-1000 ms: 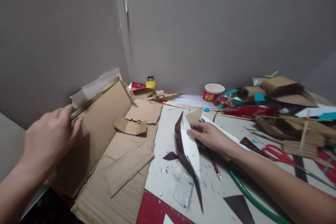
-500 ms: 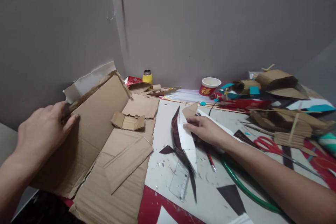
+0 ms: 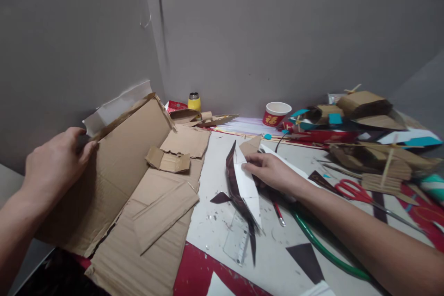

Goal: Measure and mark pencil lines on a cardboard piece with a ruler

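Note:
My left hand (image 3: 57, 162) grips the upper left edge of a large brown cardboard sheet (image 3: 118, 180) that leans up against the wall at the left. Smaller cardboard scraps (image 3: 168, 161) lie on that sheet. My right hand (image 3: 268, 171) rests on a folded paper piece (image 3: 244, 185), white inside and dark brown outside, pinching its right edge on the white table (image 3: 218, 226).
A clear ruler (image 3: 237, 243) and a red pen (image 3: 279, 212) lie near the paper piece. A green tube (image 3: 322, 252) runs under my right arm. Red scissors (image 3: 354, 189), cardboard models, a red paper cup (image 3: 275, 114) and a yellow bottle (image 3: 194, 101) stand farther back.
My left hand has slid left and slightly up along the cardboard edge, and the sheet shifted left with it. My right hand stays on the folded paper piece.

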A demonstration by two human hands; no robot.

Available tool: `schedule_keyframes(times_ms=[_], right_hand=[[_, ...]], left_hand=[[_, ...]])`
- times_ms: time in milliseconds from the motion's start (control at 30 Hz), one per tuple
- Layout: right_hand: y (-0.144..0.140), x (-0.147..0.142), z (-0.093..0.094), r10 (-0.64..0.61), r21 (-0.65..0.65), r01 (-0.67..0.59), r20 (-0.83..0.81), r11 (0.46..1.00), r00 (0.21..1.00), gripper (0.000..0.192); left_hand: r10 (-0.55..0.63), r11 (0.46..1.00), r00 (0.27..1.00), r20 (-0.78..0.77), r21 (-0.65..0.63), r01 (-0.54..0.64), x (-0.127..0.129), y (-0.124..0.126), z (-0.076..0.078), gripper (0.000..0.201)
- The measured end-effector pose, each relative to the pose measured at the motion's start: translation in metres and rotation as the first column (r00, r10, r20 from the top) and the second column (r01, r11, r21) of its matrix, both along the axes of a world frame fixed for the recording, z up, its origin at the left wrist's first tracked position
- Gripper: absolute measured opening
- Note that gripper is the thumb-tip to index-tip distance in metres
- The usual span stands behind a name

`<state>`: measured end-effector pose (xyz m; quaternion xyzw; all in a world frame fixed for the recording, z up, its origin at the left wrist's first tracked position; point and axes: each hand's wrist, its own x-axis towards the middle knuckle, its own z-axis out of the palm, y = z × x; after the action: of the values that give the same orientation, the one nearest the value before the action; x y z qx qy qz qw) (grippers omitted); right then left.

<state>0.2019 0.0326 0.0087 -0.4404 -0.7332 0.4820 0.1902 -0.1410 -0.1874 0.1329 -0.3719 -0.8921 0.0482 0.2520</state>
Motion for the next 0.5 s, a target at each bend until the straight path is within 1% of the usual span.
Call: schedule_keyframes(times_ms=[100, 167, 233, 333, 400, 467, 500], right_hand=[[0.002, 0.000, -0.002, 0.005, -0.006, -0.005, 0.005, 1.000, 1.000, 0.014], [0.004, 0.000, -0.004, 0.008, -0.001, -0.008, 0.009, 1.000, 1.000, 0.016], [0.005, 0.000, -0.005, 0.011, 0.001, -0.011, 0.010, 1.000, 1.000, 0.017], [0.006, -0.001, -0.006, 0.006, -0.007, -0.006, -0.002, 1.000, 1.000, 0.019], [0.006, -0.001, -0.006, 0.010, -0.011, -0.010, -0.007, 1.000, 1.000, 0.019], [0.005, 0.000, -0.006, 0.016, -0.008, -0.016, -0.007, 1.000, 1.000, 0.020], [0.005, 0.000, -0.006, 0.017, -0.008, -0.017, -0.004, 1.000, 1.000, 0.020]], left_hand=[[-0.053, 0.998, 0.991, -0.120, 0.015, 0.055, 0.006, 0.000, -0.005, 0.053], [-0.096, 0.995, 0.974, -0.204, 0.006, 0.099, 0.009, -0.003, -0.013, 0.052], [-0.114, 0.993, 0.955, -0.275, -0.006, 0.117, 0.011, -0.007, -0.021, 0.049], [-0.079, 0.997, 0.934, -0.348, -0.030, 0.074, 0.013, -0.018, -0.029, 0.047], [-0.030, 0.999, 0.930, -0.365, -0.030, 0.020, 0.017, -0.028, -0.030, 0.050], [0.014, 1.000, 0.942, -0.337, -0.021, -0.022, 0.022, -0.039, -0.028, 0.054], [0.041, 0.999, 0.955, -0.294, -0.008, -0.046, 0.025, -0.044, -0.027, 0.057]])
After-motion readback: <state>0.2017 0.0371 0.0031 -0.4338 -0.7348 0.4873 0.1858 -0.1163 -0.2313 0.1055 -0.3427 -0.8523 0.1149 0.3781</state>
